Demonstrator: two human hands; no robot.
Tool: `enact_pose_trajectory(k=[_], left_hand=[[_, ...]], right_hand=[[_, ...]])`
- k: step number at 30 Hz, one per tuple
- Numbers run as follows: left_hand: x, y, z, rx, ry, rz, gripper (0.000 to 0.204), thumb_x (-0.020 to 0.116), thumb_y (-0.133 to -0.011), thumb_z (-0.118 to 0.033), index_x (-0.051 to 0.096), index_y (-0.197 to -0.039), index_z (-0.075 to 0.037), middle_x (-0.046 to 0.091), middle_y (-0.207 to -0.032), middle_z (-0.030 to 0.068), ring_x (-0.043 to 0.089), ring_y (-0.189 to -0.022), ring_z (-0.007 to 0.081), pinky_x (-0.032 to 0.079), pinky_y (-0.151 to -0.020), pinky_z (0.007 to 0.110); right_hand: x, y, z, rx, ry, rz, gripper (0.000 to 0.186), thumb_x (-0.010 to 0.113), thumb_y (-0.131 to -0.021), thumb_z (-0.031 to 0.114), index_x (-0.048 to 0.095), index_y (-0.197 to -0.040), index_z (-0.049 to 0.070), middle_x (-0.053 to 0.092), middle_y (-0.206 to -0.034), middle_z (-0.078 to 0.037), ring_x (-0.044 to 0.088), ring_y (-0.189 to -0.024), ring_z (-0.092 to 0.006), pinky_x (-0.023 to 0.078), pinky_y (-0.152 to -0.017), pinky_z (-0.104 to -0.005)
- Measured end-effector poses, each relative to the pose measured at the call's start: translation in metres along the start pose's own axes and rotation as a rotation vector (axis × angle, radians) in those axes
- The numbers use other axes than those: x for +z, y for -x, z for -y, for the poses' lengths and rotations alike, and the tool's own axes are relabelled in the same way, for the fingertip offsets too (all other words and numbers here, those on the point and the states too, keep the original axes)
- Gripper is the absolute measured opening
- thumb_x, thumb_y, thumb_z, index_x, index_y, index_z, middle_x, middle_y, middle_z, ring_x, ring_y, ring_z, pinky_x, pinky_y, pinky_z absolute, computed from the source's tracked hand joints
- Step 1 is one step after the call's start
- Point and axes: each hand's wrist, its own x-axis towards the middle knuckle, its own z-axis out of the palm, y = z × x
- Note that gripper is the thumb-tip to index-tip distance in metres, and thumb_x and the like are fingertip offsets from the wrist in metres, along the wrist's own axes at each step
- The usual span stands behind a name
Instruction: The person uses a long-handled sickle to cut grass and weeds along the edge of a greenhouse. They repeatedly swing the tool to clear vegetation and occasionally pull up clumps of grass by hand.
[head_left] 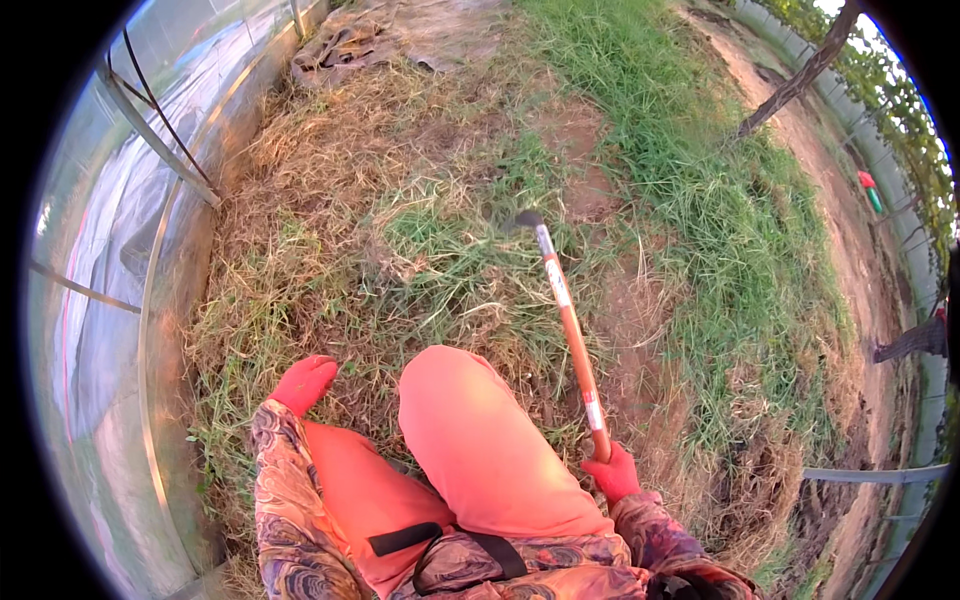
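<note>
My right hand (613, 474), in a red glove, is wrapped round the lower end of a hoe (573, 335) with an orange-brown wooden handle. The handle slants up and away from me to a small dark metal head (528, 218), which is over the cut weeds and slightly blurred. Beside my left leg, my left hand (305, 384), also gloved in red, is low over the dry grass. Its fingers look drawn together, and nothing shows in them. Both sleeves are patterned. My bent knees, in orange-pink trousers (480, 430), fill the lower middle.
Dry, cut grass (330, 170) covers the ground ahead, with green weeds (430, 230) among it. Tall green grass (740, 270) runs along the right, past a strip of bare soil (640, 330). A plastic-sheeted wall with metal poles (165, 140) borders the left. A trunk (805, 75) leans at the far right.
</note>
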Motion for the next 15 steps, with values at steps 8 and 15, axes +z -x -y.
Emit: enact_pose_trajectory(k=[8, 15], left_hand=[[0.007, 0.001, -0.011, 0.071, 0.047, -0.095, 0.029, 0.055, -0.087, -0.028, 0.06, -0.101, -0.003, 0.057, -0.076, 0.0004, 0.052, -0.069, 0.0109, 0.042, -0.063, 0.026], [-0.008, 0.003, 0.02, -0.024, 0.155, -0.022, 0.031, 0.055, -0.087, -0.027, 0.059, -0.107, -0.004, 0.058, -0.081, 0.0011, 0.052, -0.07, 0.01, 0.043, -0.063, 0.024]], right_hand=[[0.062, -0.1, 0.138, -0.138, -0.127, 0.245, 0.032, 0.071, -0.07, 0.017, 0.051, -0.09, 0.003, 0.051, -0.057, -0.004, 0.048, -0.041, -0.0152, 0.037, -0.037, -0.0304], [0.033, -0.023, 0.055, -0.298, 0.481, 0.194, 0.042, 0.071, -0.07, 0.027, 0.053, -0.096, 0.0, 0.062, -0.086, -0.018, 0.062, -0.074, -0.0305, 0.048, -0.062, -0.0364]])
